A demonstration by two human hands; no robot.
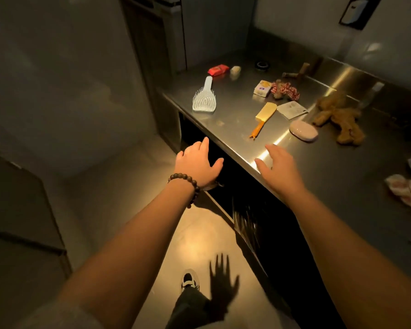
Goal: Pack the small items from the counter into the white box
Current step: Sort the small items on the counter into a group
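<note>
Both my left hand (197, 162) and right hand (279, 168) spread empty at the counter (330, 176) edge; I'd grab the yellow brush (265, 115) first, white box unseen.

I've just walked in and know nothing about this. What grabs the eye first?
Two bare, open hands reach forward: the left hand off the counter's edge, the right hand over its shiny steel edge. Beyond lie a white hairbrush, a yellow brush and a brown plush toy.

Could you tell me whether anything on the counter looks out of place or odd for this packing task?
No white box shows in this view. The items lie scattered on the steel counter; the brown plush toy sprawls on its side. Nothing looks spilled or broken.
</note>
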